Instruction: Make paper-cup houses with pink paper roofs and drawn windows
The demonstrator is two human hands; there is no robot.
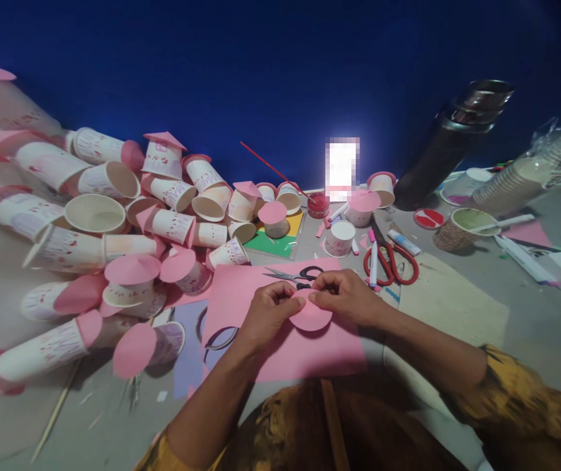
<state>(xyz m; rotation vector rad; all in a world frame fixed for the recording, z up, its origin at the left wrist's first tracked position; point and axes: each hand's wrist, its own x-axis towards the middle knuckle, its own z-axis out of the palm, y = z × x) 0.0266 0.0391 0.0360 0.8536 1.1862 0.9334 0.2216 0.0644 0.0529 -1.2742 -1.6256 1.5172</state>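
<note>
Between my two hands is a round piece of pink paper [311, 319], held up over a large pink sheet [235, 288]. My left hand [273, 311] pinches its upper left edge between thumb and fingers. On its upper right edge, my right hand [346, 296] pinches it the same way, the two thumbs almost meeting. Just beyond the fingers lie small scissors [285, 275] with black handles, partly hidden by the hands. A roll of tape [221, 337] rests at the left side of the sheet.
Many decorated paper cups [167, 226] with pink paper tops crowd the left. Red-handled scissors [391, 261], markers [373, 261] and a glue tube [404, 242] lie to the right. Behind them stand a dark flask [450, 144], a patterned cup [452, 234] and stacked cups [520, 173].
</note>
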